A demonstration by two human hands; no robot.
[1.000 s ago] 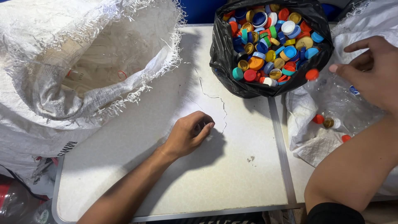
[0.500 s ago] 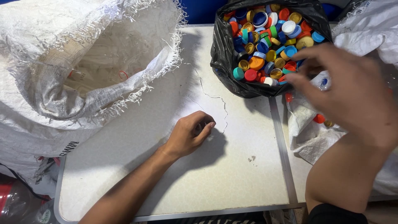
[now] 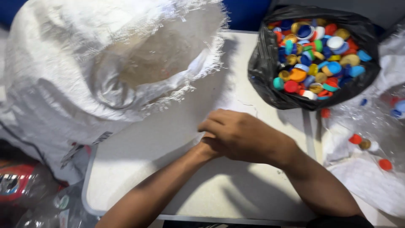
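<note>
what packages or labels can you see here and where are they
Large white woven plastic sack: upper left, mouth open, frayed rim.
Black plastic bag: upper right, open, full of mixed-colour bottle caps.
Small striped label: on the sack's lower edge.
Red-labelled clear plastic bottle: bottom left, crushed.

Beyond the fingers point(image 3: 213, 124) gapes a woven sack point(image 3: 84, 71), white with a tan inside; off to their far side a glossy black bag point(image 3: 263, 69) holds bottle caps point(image 3: 314, 59) in blue, red, yellow, orange, green, white; under them the table point(image 3: 139, 169) is off-white
</note>
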